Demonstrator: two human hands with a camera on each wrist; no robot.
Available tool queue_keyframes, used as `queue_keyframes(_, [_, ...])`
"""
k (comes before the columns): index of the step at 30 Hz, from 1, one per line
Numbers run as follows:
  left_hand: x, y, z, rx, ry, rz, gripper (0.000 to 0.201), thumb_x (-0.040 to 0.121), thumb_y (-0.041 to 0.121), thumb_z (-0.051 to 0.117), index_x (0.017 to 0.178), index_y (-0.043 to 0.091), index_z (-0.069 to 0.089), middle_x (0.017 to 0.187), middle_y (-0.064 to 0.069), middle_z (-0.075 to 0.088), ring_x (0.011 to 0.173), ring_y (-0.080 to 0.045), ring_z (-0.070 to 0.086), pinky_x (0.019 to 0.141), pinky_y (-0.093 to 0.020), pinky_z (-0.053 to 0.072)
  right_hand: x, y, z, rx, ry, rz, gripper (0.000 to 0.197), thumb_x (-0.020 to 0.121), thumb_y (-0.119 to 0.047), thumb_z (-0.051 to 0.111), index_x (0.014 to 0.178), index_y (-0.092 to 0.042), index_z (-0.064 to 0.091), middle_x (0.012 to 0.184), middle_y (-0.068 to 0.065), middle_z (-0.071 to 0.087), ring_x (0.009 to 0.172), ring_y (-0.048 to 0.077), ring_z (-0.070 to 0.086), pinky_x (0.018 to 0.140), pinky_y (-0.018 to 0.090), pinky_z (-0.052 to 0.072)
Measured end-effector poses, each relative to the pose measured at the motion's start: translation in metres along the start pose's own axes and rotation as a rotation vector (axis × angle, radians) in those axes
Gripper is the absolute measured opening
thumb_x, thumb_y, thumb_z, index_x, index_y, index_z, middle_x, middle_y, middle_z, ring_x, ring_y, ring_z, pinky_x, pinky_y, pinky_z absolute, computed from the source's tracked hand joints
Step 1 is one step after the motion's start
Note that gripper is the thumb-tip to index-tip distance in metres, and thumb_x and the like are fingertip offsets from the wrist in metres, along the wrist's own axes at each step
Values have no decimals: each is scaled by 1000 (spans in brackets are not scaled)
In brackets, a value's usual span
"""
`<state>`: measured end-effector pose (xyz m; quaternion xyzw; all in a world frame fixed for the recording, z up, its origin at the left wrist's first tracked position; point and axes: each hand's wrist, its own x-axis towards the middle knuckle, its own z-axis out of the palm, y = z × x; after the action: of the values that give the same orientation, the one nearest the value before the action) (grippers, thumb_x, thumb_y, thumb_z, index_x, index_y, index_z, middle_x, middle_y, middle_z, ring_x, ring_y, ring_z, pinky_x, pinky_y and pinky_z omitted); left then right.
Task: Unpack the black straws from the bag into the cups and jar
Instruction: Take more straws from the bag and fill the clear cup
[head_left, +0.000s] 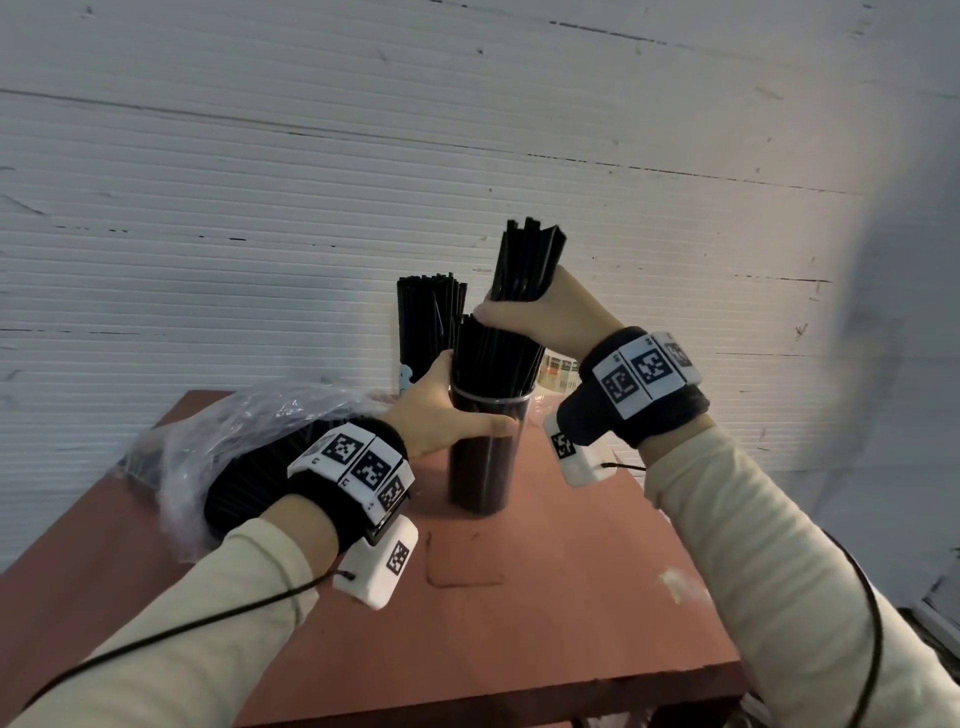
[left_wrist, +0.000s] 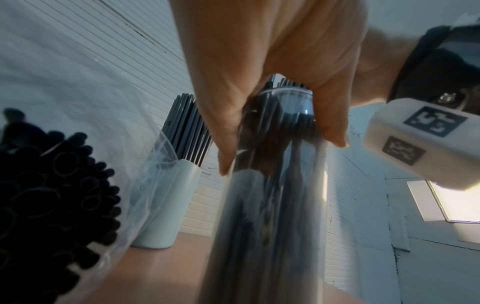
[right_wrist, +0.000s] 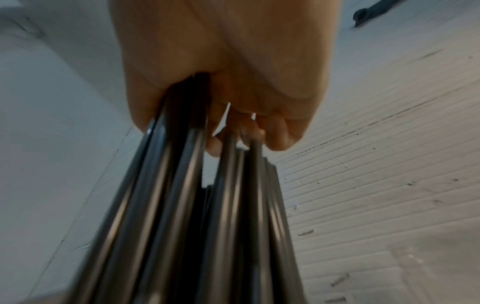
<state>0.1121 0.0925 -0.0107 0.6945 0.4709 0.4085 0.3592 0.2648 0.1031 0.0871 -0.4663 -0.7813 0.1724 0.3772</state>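
Observation:
A tall clear cup (head_left: 488, 457) full of black straws stands mid-table; my left hand (head_left: 441, 410) grips it near the rim, seen close in the left wrist view as the clear cup (left_wrist: 270, 205) under my left hand (left_wrist: 272, 86). Right above that cup, my right hand (head_left: 540, 317) grips a bundle of black straws (head_left: 527, 257), upright; the bundle of black straws (right_wrist: 197, 216) fills the right wrist view below my right hand (right_wrist: 221, 82). A pale cup (left_wrist: 168, 207) packed with straws (head_left: 431, 322) stands behind. The clear plastic bag (head_left: 228, 431) with more straws (left_wrist: 52, 195) lies at left.
The brown-red table (head_left: 545, 597) ends at a front edge and a right edge near my right arm. A white ribbed wall (head_left: 260, 208) stands close behind the cups. A labelled jar (head_left: 558, 374) shows partly behind my right hand.

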Motion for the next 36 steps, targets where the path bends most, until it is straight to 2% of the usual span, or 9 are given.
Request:
queue_keyframes(4, [0, -1, 0, -18, -23, 16, 86, 63, 30, 89, 134, 28, 40, 122, 9, 60, 115, -8, 55, 106, -35, 42, -11, 6, 5, -101, 11, 5, 56, 59, -78, 67, 95, -36, 61, 106, -7, 63, 112, 16, 54, 101, 45, 43])
queue_keyframes(7, [0, -1, 0, -4, -9, 23, 83, 65, 30, 88, 133, 30, 42, 121, 12, 60, 114, -8, 55, 106, -34, 41, -20, -3, -1, 140, 203, -89, 82, 66, -63, 75, 133, -33, 40, 132, -6, 47, 125, 12, 46, 106, 32, 40])
queue_keyframes(9, [0, -1, 0, 1, -8, 28, 84, 64, 31, 88, 134, 33, 42, 124, 11, 59, 116, -9, 54, 106, -35, 41, -24, -13, -3, 131, 307, -240, 77, 79, -43, 74, 142, -25, 33, 140, -4, 41, 129, 8, 41, 105, 19, 35])
queue_keyframes(12, [0, 0, 0, -2, -10, 28, 84, 66, 29, 88, 136, 31, 41, 124, 11, 59, 116, -9, 54, 104, -32, 41, -22, -20, 2, -127, 291, -447, 51, 93, -26, 60, 139, -14, 45, 140, 0, 47, 129, 10, 44, 106, 15, 33])
queue_keyframes(17, [2, -3, 1, -10, 24, 19, 84, 62, 29, 91, 131, 25, 44, 118, 9, 62, 111, -8, 58, 103, -32, 45, -30, 0, 20, -260, 219, -510, 22, 93, -13, 55, 110, -8, 68, 112, 2, 63, 102, 12, 59, 93, 22, 46])
queue_keyframes(24, [2, -4, 2, -11, 37, 2, 86, 61, 31, 90, 134, 24, 44, 121, 9, 60, 114, -10, 55, 102, -31, 42, -41, 7, 14, -182, 318, -470, 43, 93, -12, 53, 136, -11, 51, 145, 0, 44, 135, 12, 40, 112, 21, 31])
queue_keyframes(30, [0, -4, 3, -20, 37, -8, 83, 62, 31, 90, 131, 24, 45, 116, 10, 62, 110, -7, 57, 102, -32, 45, -50, 20, 25, -245, 153, -356, 38, 99, -20, 44, 135, -13, 53, 138, 0, 54, 127, 11, 48, 109, 29, 38])
queue_keyframes(34, [-1, -4, 3, -28, 25, -14, 84, 61, 35, 90, 131, 25, 45, 118, 9, 62, 112, -9, 57, 104, -38, 44, -53, 16, 23, -198, 272, -422, 41, 97, -12, 45, 139, -12, 48, 147, 0, 44, 134, 12, 42, 110, 15, 31])
queue_keyframes(36, [-2, -3, 4, -31, 20, -16, 87, 59, 36, 90, 132, 24, 44, 118, 8, 62, 112, -10, 57, 105, -39, 44, -55, 17, 25, -212, 287, -409, 39, 97, -11, 46, 136, -9, 51, 143, 3, 48, 131, 15, 46, 111, 22, 34])
